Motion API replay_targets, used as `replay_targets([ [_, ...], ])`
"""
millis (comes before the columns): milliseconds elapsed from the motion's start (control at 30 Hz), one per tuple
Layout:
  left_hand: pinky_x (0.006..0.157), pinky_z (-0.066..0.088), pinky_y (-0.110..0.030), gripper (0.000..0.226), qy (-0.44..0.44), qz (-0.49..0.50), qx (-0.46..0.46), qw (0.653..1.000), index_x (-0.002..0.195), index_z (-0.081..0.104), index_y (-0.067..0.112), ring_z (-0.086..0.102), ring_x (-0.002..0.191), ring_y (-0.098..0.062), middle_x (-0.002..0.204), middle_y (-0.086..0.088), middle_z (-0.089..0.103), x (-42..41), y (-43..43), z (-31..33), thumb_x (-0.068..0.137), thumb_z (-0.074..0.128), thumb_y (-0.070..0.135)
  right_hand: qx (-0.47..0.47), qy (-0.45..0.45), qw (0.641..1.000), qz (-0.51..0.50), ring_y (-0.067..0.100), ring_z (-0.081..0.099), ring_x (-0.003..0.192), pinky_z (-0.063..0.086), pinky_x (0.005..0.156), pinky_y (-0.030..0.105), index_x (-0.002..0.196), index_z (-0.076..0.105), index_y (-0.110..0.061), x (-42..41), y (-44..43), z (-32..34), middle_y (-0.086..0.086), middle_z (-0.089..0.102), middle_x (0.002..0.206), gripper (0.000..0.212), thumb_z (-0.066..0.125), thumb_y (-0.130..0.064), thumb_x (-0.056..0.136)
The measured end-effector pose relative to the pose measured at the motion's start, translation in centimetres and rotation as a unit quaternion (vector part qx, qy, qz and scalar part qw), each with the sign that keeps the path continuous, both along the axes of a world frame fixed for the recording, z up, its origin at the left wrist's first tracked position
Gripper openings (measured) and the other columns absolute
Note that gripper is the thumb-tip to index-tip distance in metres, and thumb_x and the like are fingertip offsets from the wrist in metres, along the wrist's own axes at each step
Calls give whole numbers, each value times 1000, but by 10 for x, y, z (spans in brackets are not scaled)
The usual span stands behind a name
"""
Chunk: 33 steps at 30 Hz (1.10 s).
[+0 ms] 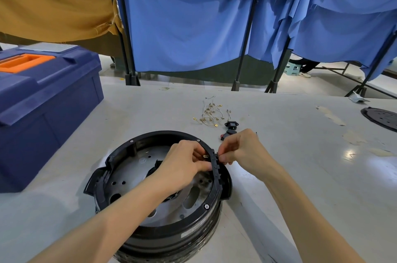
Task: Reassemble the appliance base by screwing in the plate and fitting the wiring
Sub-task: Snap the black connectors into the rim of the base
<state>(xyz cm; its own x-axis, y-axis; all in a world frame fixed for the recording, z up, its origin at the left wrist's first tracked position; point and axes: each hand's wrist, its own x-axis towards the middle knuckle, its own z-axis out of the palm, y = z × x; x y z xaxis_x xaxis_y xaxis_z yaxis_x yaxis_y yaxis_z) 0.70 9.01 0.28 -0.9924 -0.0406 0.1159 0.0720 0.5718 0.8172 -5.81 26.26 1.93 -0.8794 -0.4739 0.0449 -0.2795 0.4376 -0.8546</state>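
The round black appliance base lies open side up on the grey table, with a perforated metal plate inside it. My left hand reaches inside the base at its right rim, fingers curled near a small brass wire terminal. My right hand pinches at the outside of the same notched rim section. What each fingertip holds is partly hidden. A screw sits in the rim at the front right.
A bundle of loose wires with brass terminals lies beyond the base, beside a black power socket and a switch with red. A blue toolbox stands at the left. A black round cover lies at the far right.
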Motion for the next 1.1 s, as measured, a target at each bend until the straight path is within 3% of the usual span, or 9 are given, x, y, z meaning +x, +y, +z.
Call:
replay_targets([
  [267,58,42,-7,21,15,40,-40,998,72,65,31,60,65,3,67,13,67,2,5,0,70,85,24,-8,-11,1000,4,12,55,50,46,52,20,62,67,-9,1,-5,-1,6,63,55,28,67,17,72],
  [433,65,48,-17,18,14,51,-50,997,82,74,21,64,71,-5,72,9,69,2,6,2,70,85,26,6,5,1000,11,17,54,53,46,53,24,63,65,-10,1,-8,-3,8,61,58,29,65,16,74],
  [667,67,52,-20,23,8,43,-50,998,84,75,21,65,69,-2,71,10,70,4,5,7,67,86,29,5,-15,999,40,18,61,56,54,63,29,66,70,-8,-3,2,1,8,67,61,20,72,9,76],
  [800,77,55,-33,14,16,103,-88,991,81,71,21,65,74,-9,73,8,68,6,-1,12,73,79,13,-25,36,996,-80,15,62,58,52,60,28,72,71,-3,-14,17,7,10,70,66,11,73,6,78],
  [900,86,47,-35,10,107,157,-170,967,97,66,26,59,96,-16,93,10,65,4,-6,20,88,66,20,28,86,980,-176,15,64,72,45,61,19,86,74,-8,-31,28,7,5,73,80,7,70,-3,85],
  [967,96,32,-29,26,148,114,-240,953,120,61,27,47,115,-16,116,7,56,-1,-8,24,94,59,31,77,96,974,-188,12,62,84,42,65,17,97,75,-12,-41,27,0,-2,71,90,14,66,-5,89],
  [1033,104,20,-28,42,125,69,-281,949,137,50,30,35,130,-16,138,5,45,-6,-9,23,97,51,42,113,103,972,-179,12,57,91,39,75,20,107,74,-13,-47,22,-10,0,69,103,22,64,-4,90],
  [1100,113,13,-30,47,77,43,-293,952,142,45,33,30,137,-16,147,3,40,-9,-13,18,98,43,49,138,114,971,-160,17,55,98,37,78,22,116,71,-15,-54,15,-21,3,68,114,31,62,-3,88],
])
